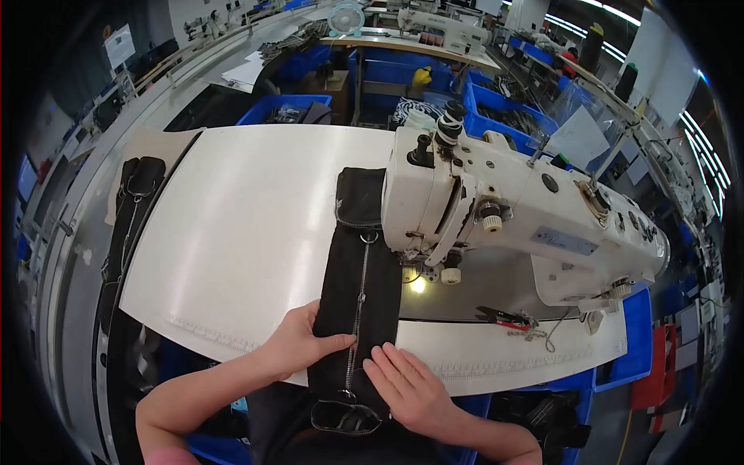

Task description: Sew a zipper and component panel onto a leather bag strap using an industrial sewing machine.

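Observation:
A long black fabric piece (337, 287) with a metal zipper, rings and zippered pockets at both ends lies lengthwise beside the white sewing machine (566, 217), along the left of its needle area. My left hand (314, 341) grips the fabric's left edge, thumb on top near the zipper and fingers hidden beneath. My right hand (407, 387) lies on the fabric's lower right, fingers stretched out and pressing from above. The near end of the piece hangs over the front edge of the white work table (217, 232).
More black zippered pieces (132, 217) lie at the table's left end. Red-handled snips (508, 322) and a chain sit right of the needle. Blue bins (508, 112) stand behind and below the table. Another machine (442, 31) and a fan (346, 19) are at the back.

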Action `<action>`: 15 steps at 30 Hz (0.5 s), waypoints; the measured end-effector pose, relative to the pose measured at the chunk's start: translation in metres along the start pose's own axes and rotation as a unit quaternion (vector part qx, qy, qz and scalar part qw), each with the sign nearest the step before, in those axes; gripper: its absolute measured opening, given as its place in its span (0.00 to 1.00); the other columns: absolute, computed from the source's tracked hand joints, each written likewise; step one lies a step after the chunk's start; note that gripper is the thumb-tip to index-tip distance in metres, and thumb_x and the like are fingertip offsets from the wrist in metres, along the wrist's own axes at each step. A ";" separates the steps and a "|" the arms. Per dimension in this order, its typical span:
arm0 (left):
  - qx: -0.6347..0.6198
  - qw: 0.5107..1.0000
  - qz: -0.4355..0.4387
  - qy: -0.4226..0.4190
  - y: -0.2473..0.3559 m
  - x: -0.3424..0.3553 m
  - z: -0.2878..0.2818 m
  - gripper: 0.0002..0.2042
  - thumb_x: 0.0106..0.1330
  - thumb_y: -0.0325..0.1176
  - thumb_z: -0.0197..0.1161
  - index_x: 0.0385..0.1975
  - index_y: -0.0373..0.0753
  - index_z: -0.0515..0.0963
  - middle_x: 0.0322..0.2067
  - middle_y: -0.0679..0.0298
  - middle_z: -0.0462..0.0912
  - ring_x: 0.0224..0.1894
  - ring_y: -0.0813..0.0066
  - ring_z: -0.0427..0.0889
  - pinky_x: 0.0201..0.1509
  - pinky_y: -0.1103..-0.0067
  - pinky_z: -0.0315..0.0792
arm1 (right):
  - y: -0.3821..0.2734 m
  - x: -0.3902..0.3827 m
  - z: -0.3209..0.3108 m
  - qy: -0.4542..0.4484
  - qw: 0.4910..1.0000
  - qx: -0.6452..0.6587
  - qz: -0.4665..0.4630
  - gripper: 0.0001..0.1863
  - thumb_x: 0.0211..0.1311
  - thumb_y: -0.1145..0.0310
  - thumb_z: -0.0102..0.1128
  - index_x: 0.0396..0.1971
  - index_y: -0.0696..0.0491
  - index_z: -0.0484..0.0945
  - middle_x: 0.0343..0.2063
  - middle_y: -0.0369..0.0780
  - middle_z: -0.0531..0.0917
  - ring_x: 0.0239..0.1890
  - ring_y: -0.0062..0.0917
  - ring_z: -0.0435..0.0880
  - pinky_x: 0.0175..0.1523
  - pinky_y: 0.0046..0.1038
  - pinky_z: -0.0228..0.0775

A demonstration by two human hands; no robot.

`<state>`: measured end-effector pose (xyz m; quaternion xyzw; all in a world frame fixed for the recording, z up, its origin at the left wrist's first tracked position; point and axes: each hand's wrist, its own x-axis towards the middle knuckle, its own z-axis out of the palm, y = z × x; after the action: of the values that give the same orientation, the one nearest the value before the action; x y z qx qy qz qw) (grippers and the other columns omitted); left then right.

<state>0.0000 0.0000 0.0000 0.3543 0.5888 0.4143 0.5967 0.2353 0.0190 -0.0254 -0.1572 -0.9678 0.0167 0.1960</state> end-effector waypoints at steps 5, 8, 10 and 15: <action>0.010 1.000 0.020 -0.004 0.004 0.018 -0.002 0.19 0.63 0.22 0.66 0.54 0.28 0.73 0.45 0.58 0.84 0.45 0.76 0.82 0.51 0.78 0.79 | 0.018 0.011 -0.006 -0.003 1.000 0.020 0.003 0.29 0.47 0.74 0.55 0.54 0.65 0.76 0.56 0.53 0.78 0.61 0.43 0.76 0.65 0.39 0.68; 0.000 0.999 0.049 -0.007 0.005 0.028 -0.004 0.17 0.64 0.23 0.66 0.52 0.29 0.74 0.43 0.58 0.84 0.43 0.77 0.83 0.49 0.78 0.80 | 0.030 0.016 -0.003 -0.009 1.000 0.016 -0.011 0.28 0.48 0.74 0.55 0.54 0.65 0.76 0.55 0.53 0.78 0.61 0.43 0.76 0.64 0.39 0.69; 0.020 0.999 0.040 -0.009 0.009 0.036 -0.008 0.16 0.65 0.24 0.65 0.51 0.29 0.75 0.42 0.59 0.85 0.42 0.77 0.83 0.48 0.78 0.80 | 0.034 0.022 -0.006 -0.016 1.000 0.008 -0.013 0.28 0.48 0.74 0.55 0.54 0.65 0.76 0.55 0.53 0.78 0.61 0.43 0.77 0.64 0.39 0.69; 0.035 0.998 0.025 -0.035 0.016 0.056 -0.017 0.13 0.66 0.24 0.64 0.49 0.28 0.77 0.40 0.59 0.86 0.39 0.78 0.84 0.44 0.79 0.81 | 0.048 0.030 -0.001 -0.013 1.000 -0.016 -0.016 0.28 0.47 0.74 0.56 0.53 0.64 0.76 0.55 0.52 0.79 0.60 0.42 0.77 0.64 0.38 0.70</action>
<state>-0.0206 0.0565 -0.0093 0.4040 0.5725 0.3957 0.5937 0.2233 0.0740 -0.0179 -0.1447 -0.9728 0.0004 0.1809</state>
